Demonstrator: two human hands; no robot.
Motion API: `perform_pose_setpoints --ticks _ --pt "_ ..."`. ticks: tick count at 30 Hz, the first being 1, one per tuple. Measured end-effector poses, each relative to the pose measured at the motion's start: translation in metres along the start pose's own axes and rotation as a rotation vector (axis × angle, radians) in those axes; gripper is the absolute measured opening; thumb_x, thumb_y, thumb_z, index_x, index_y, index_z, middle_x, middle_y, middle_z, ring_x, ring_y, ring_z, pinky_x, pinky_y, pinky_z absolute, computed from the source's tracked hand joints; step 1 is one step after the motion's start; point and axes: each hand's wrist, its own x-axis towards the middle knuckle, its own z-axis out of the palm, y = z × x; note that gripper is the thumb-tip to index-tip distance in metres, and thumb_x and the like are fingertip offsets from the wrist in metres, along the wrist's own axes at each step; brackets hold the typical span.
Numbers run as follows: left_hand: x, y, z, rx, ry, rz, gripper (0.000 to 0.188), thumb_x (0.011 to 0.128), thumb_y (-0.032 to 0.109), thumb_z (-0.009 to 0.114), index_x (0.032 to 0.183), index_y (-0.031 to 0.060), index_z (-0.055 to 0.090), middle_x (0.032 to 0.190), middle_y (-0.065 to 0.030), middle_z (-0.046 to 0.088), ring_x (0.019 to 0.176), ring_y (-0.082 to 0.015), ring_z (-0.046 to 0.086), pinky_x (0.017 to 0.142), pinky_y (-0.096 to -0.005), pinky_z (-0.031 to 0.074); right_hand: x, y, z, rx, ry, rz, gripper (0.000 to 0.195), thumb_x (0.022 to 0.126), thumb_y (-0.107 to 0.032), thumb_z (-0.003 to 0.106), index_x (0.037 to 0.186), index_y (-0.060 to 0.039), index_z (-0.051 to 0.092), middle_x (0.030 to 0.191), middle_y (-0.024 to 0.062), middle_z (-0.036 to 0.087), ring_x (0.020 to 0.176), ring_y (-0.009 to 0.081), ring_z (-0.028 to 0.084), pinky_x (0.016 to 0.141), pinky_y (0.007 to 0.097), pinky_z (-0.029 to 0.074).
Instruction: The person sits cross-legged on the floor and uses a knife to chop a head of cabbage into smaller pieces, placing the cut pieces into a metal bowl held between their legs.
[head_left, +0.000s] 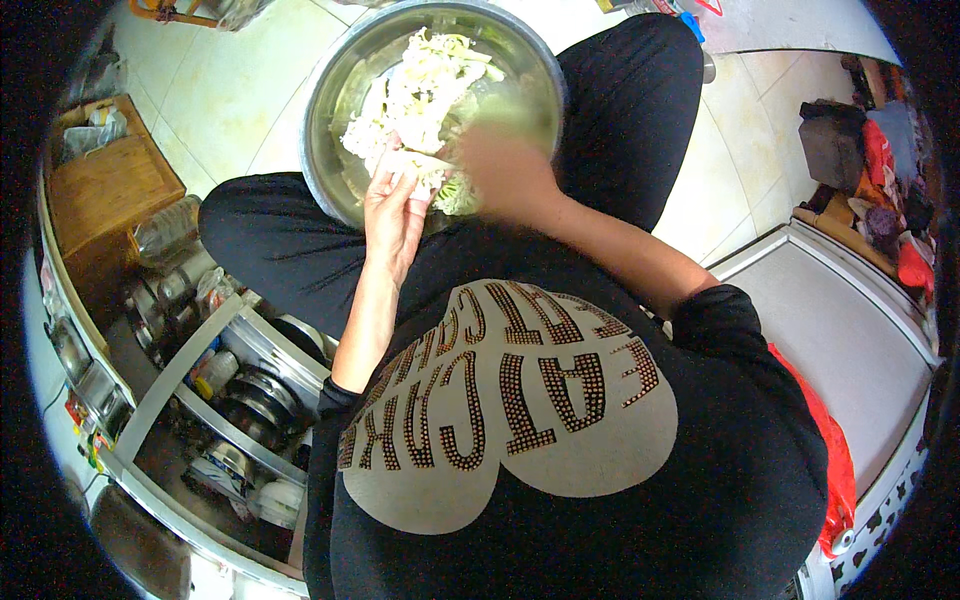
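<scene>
A wide stainless-steel bowl (324, 172) rests at the lap, between the black-trousered legs. Pale cauliflower pieces (439, 75) lie inside it, in the middle and towards the left. My left hand (395, 199) holds a cauliflower floret (420, 166) by its fingers over the near left part of the bowl. Just right of that floret, my right hand (506, 169) is a motion blur over the bowl's near right part; its fingers and anything in them cannot be made out. A greener floret (455, 196) lies near the bowl's near edge, between the two hands.
Pale floor tiles (217, 97) surround the bowl. At left stand a wooden cabinet (112, 187), a plastic bottle (166, 231) and an open shelf with pots (259, 405). A white-framed grey panel (832, 300) is close on the right, with a dark box (831, 146) beyond it.
</scene>
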Motion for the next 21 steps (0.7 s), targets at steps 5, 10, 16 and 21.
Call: perform_pose_setpoints --ticks 5,10,16,21 --pt "-0.003 0.008 0.008 -0.118 -0.078 -0.022 0.056 0.094 0.014 0.051 0.145 0.0110 0.026 0.145 -0.0158 0.034 0.124 -0.0370 0.046 0.098 -0.0458 0.047 0.003 0.015 0.005 0.123 0.102 -0.070 0.027 0.095 -0.031 0.046 0.099 -0.0067 0.056 0.085 0.0194 0.063 0.081 0.0393 0.062 0.068 0.0497 0.047" --pt "-0.001 0.008 0.004 -0.055 -0.012 -0.137 0.042 0.099 0.025 0.042 0.138 0.0101 0.035 0.135 -0.0167 0.047 0.105 -0.0296 0.060 0.080 -0.0354 0.055 0.010 0.026 0.008 0.240 0.126 -0.057 0.028 0.094 -0.031 0.051 0.102 -0.0056 0.057 0.087 0.0200 0.064 0.081 0.0377 0.063 0.070 0.0450 0.048" --pt "0.002 0.011 0.007 -0.181 0.018 -0.088 0.041 0.100 0.033 0.038 0.136 0.0120 0.040 0.123 -0.0144 0.054 0.074 -0.0157 0.055 0.054 -0.0245 0.046 -0.001 0.007 -0.017 0.748 0.038 -0.049 0.031 0.094 -0.031 0.052 0.097 -0.0008 0.056 0.081 0.0203 0.061 0.074 0.0332 0.062 0.067 0.0391 0.046" --pt "-0.003 0.016 0.004 -0.497 -0.058 -0.092 0.050 0.096 0.036 0.044 0.137 0.0084 0.038 0.119 -0.0181 0.053 0.064 -0.0138 0.046 0.053 -0.0237 0.040 -0.007 -0.004 -0.029 0.755 -0.011 -0.170 0.030 0.094 -0.030 0.051 0.092 -0.0001 0.054 0.074 0.0207 0.057 0.067 0.0332 0.057 0.064 0.0389 0.044"
